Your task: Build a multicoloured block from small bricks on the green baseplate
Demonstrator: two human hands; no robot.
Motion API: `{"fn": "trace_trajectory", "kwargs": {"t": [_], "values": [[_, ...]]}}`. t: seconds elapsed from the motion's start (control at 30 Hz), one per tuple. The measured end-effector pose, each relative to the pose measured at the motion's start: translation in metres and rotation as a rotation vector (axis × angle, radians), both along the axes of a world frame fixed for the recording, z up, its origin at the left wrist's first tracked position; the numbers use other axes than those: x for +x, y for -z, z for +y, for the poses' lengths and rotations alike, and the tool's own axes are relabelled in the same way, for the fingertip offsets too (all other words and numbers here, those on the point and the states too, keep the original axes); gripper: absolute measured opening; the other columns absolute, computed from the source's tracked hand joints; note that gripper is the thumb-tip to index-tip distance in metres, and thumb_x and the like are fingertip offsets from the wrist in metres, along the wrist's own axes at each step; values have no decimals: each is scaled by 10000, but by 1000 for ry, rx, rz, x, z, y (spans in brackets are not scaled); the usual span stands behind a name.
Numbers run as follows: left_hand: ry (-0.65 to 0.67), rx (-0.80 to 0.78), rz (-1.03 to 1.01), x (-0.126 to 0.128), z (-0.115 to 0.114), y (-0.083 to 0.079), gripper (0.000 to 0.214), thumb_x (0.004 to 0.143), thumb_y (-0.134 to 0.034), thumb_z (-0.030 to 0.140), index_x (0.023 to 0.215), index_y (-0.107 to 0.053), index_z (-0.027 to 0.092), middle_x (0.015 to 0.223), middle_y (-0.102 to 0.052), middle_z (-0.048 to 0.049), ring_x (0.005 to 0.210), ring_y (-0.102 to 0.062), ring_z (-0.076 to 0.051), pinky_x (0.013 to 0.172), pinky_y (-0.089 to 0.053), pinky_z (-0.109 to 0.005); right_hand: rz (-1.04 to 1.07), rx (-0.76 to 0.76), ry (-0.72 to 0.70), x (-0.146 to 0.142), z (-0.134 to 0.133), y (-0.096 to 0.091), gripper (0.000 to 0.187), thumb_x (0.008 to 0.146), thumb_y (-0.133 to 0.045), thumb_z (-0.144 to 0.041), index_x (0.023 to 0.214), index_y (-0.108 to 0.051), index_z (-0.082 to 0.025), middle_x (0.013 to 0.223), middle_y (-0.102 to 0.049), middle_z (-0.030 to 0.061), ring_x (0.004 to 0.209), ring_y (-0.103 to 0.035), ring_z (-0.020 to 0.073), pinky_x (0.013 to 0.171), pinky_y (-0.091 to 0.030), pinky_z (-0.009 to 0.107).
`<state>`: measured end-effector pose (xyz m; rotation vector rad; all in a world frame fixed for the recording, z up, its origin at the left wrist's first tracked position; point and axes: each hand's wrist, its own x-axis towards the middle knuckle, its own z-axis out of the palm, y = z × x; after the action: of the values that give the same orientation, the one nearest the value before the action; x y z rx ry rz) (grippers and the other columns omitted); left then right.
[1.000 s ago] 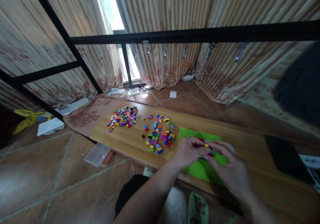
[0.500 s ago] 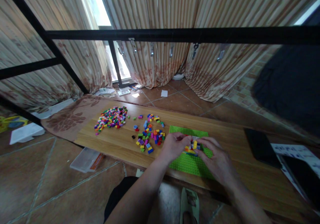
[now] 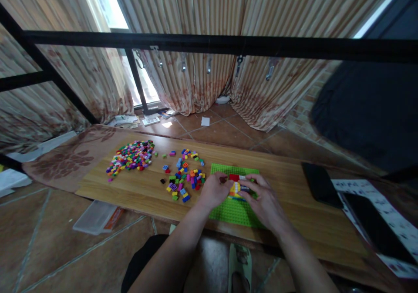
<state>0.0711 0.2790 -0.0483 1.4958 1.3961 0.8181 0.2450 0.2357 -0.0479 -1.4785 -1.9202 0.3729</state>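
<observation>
A small build of toy bricks (image 3: 235, 188) in red, white, yellow and blue sits on the green studded baseplate (image 3: 233, 214). My left hand (image 3: 214, 190) grips it from the left, with thumb and forefinger closed at its edge. From the right, the bent fingers of my right hand (image 3: 264, 199) close on the opposite side of the build. The fingers hide part of it, so I cannot tell whether a loose brick is pinched between them.
Left of the baseplate lie scattered bricks (image 3: 186, 177), and farther left a dense brick pile (image 3: 132, 157). A black tablet-like object (image 3: 321, 184), a printed sheet (image 3: 392, 219) and a dark phone-like device (image 3: 375, 227) lie to the right. A black rail (image 3: 209, 45) crosses ahead.
My view has turned slightly right, so everything shifts left in it. The fingers have moved a little on the brick build, and more of its red and white bricks show between my hands.
</observation>
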Motion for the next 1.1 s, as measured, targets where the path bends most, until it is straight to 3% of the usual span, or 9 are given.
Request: {"fn": "trace_trajectory", "kwargs": {"t": [0.33,0.97,1.1], "values": [[-17,-35,136,8,-10,-16,451,668,-699,375,1035,-640,119,811,-656,-42,724,-579,-164,615,-394,-244,80,-26,13,-2,1,3,248,833,-608,-348,1049,-711,-286,1164,-566,55,1071,-568,236,950,-474,428],[-47,-78,-5,11,-6,-8,347,621,-723,264,925,-644,114,661,-589,22,611,-516,-104,533,-355,-196,233,-86,17,-5,0,3,254,799,-647,-333,1033,-724,-273,1239,-561,59,1130,-571,215,1010,-435,407],[-61,-78,-38,12,-6,-5,348,622,-728,263,927,-643,118,643,-587,24,598,-521,-105,549,-377,-201,318,-117,9,2,3,3,271,793,-636,-347,1034,-723,-260,1222,-585,69,1094,-597,209,952,-474,387]]}}
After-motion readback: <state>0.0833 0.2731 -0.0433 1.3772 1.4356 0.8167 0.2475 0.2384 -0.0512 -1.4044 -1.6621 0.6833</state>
